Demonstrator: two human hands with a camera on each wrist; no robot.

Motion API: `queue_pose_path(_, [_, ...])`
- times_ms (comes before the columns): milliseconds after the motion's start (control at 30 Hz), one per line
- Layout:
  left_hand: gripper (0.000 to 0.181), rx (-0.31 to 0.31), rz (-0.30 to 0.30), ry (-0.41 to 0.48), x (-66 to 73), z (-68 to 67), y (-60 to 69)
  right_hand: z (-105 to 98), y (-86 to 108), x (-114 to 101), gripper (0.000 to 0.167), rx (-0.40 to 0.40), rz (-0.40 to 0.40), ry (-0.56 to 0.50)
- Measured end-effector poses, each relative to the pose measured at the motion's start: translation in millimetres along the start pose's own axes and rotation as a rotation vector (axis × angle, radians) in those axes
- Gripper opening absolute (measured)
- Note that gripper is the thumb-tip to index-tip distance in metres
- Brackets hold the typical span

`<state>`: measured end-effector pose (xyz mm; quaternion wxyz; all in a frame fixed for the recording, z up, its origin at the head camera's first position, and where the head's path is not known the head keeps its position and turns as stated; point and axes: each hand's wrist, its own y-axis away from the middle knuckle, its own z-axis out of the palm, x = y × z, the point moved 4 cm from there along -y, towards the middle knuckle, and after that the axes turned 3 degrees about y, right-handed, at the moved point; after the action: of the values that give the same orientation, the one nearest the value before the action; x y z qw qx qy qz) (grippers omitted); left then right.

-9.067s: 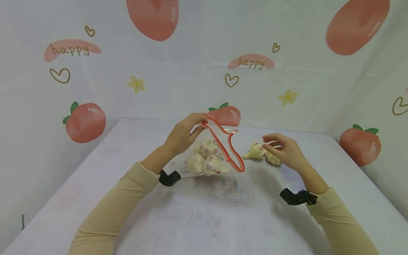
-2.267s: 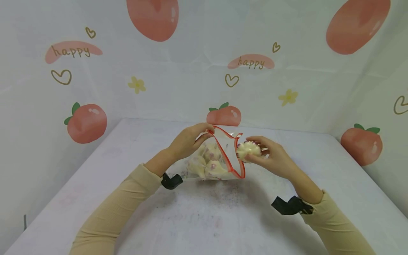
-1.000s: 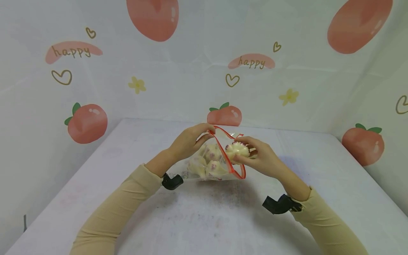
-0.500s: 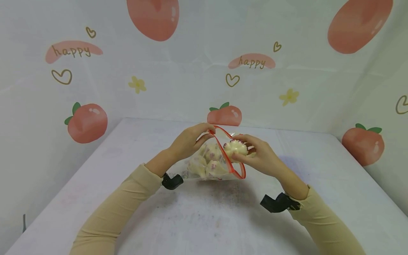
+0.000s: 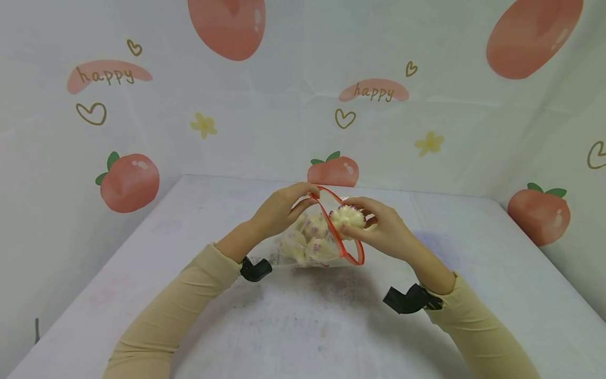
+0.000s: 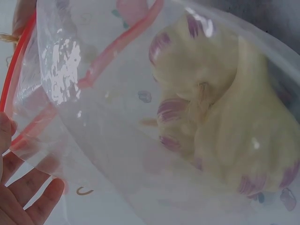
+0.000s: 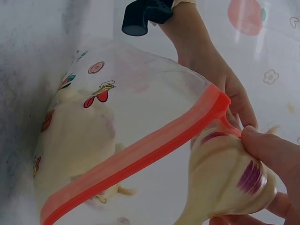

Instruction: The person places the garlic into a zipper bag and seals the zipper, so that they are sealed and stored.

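Pale tabletop (image 5: 293, 326): your left hand (image 5: 281, 210) is pinching the bag (image 5: 341, 248), your right hand (image 5: 385, 227) holding a garlic bulb (image 5: 349, 218) at its right-facing mouth (image 7: 136, 151).

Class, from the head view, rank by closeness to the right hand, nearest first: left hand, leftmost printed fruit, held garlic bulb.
1. Held garlic bulb: in the right hand, at the open bag.
2. Left hand: to the left, holding the bag's edge.
3. Leftmost printed fruit: far left, on the backdrop.

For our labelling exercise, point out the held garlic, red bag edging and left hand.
Held garlic (image 7: 225, 176), right wrist view: bulb's side.
Red bag edging (image 7: 138, 152), right wrist view: near strip.
Left hand (image 5: 279, 211), head view: hand's back.
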<state>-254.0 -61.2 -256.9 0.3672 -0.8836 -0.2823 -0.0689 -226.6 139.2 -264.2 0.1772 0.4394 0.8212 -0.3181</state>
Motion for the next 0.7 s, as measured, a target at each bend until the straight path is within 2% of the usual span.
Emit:
queue_pose_path(333, [0.017, 0.003, 0.007, -0.001, 1.6, -0.9, 0.0, 4.3, -3.0, -1.4, 0.043, -0.026, -0.002, -0.027])
queue_pose_path(700, [0.017, 0.009, 0.003, 0.006, 1.7, -2.8, -0.9, 14.9, -5.9, 9.8, 0.043, -0.058, 0.029, -0.07])
